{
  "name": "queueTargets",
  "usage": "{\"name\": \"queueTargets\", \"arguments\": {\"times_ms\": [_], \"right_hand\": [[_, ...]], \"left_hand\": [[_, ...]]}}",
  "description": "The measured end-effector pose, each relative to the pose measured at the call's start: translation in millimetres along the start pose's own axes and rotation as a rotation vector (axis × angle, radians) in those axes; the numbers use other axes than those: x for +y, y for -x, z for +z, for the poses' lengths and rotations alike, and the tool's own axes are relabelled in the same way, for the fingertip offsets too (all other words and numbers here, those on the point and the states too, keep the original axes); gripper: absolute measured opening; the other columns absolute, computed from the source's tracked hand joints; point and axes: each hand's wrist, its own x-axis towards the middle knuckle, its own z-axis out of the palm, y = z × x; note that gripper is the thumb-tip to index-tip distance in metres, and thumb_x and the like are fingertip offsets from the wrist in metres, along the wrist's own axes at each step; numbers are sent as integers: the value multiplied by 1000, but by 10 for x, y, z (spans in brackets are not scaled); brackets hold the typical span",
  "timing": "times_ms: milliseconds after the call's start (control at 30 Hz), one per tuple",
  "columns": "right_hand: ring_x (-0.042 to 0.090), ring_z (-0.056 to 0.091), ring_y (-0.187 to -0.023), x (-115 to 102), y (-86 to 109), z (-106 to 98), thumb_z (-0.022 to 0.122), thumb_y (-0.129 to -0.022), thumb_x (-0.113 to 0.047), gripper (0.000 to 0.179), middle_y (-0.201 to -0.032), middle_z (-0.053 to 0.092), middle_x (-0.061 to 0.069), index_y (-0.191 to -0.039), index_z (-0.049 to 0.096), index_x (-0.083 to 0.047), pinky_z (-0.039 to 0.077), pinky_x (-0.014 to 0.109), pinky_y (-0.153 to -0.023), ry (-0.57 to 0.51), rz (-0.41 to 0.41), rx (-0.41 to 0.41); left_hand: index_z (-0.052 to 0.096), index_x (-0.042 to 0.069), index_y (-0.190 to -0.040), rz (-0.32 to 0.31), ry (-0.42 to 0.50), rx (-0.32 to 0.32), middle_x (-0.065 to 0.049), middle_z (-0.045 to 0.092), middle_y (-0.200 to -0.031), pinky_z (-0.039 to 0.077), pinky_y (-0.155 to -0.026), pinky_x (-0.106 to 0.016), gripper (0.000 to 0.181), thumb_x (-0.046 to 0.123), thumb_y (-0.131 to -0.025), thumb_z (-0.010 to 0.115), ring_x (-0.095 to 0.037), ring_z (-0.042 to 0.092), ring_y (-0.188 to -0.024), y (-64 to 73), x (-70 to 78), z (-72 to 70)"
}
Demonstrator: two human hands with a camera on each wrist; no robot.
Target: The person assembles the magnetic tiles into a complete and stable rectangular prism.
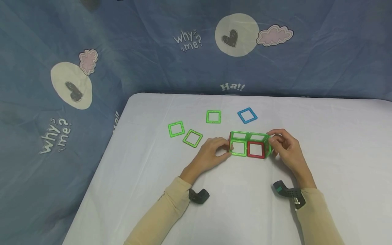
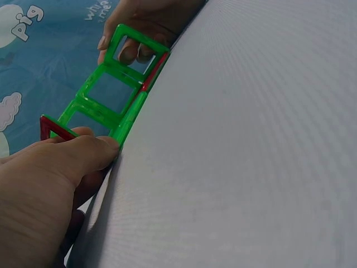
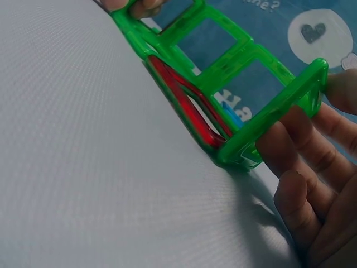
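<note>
Between the hands stands a small open structure of magnetic tiles (image 1: 246, 149) on the white table. A green tile and a red tile (image 3: 178, 97) lie flat along its front, green tiles stand behind them, and a green tile (image 3: 273, 114) closes the right end. At the left end a red tile (image 2: 43, 131) stands upright. My left hand (image 1: 211, 151) grips that end, thumb at the front corner and fingers partly hidden behind the tile. My right hand (image 1: 288, 149) holds the green end tile, thumb near its upper edge and other fingers along its outer side.
Behind the structure lie a loose green tile (image 1: 213, 122) and a blue tile (image 1: 251, 120). Two more green tiles, one farther left (image 1: 169, 131) and one closer (image 1: 189, 144), lie beyond my left hand. A blue patterned cloth (image 1: 153, 61) hangs past the table's far edge.
</note>
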Motion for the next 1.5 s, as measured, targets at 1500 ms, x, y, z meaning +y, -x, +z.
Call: {"name": "queueTargets", "arguments": {"times_ms": [1500], "right_hand": [[7,57,-59,53,-41,22,55,-95,-10,16,-69,59,-1,-97,60,4,47,16,-53,-112,-7,319]], "left_hand": [[66,19,-97,-60,106,-5,8,67,-98,42,-92,-30,40,31,-104,29,-6,58,-95,18,16,-45]]}}
